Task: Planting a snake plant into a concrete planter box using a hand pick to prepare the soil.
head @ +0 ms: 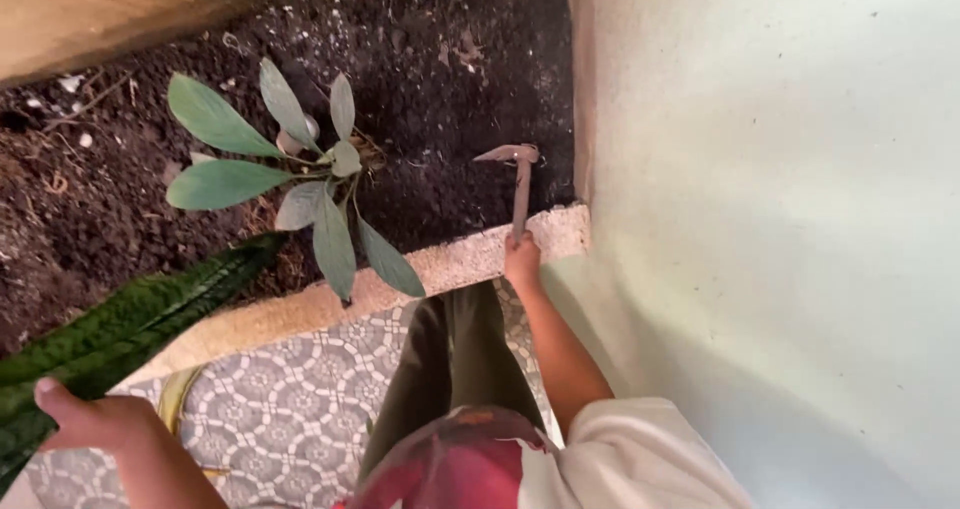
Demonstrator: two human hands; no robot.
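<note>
My right hand (pixel 521 261) grips the handle of a small hoe (pixel 518 177) whose metal blade rests on dark soil (pixel 430 79) near the right wall. My left hand (pixel 88 416), at the lower left, holds a long dark green sword-shaped leaf (pixel 130 324) that stretches up toward the bed's edge. A small plant with several pale green oval leaves (pixel 300 174) grows in the soil, left of the hoe.
A low concrete curb (pixel 470 257) borders the soil bed. Patterned grey tiles (pixel 290 389) cover the floor below it. A pale green wall (pixel 780 199) stands on the right, a tan wall (pixel 100 9) at the top left. My trouser leg (pixel 450 364) stands by the curb.
</note>
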